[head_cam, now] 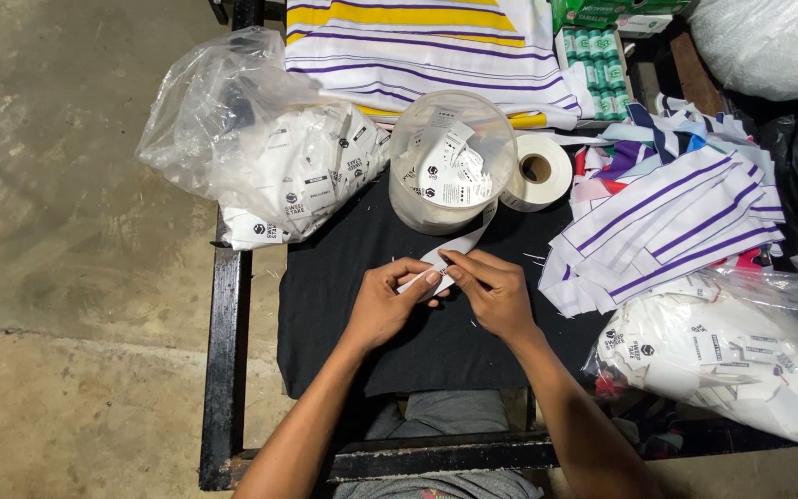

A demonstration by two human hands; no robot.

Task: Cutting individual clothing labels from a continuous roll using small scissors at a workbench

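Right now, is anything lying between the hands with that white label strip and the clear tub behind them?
Nothing visible: both the left hand and right hand pinch the label strip, and only bare black cloth separates them from the clear tub.

You've got 2 hands (390, 300) (yours), 2 label bags (260, 139), 1 clear tub (452, 157), 1 tape roll (539, 172), approx. 1 strip pile (667, 222).

- A small garment workshop is showing here: cut striped fabric pieces (667, 217) are lying stacked on the bench (344, 305).
- Clear bags of printed labels (297, 176) and a label roll (539, 171) are sitting around.
- A bare concrete floor (76, 231) is lying beneath.
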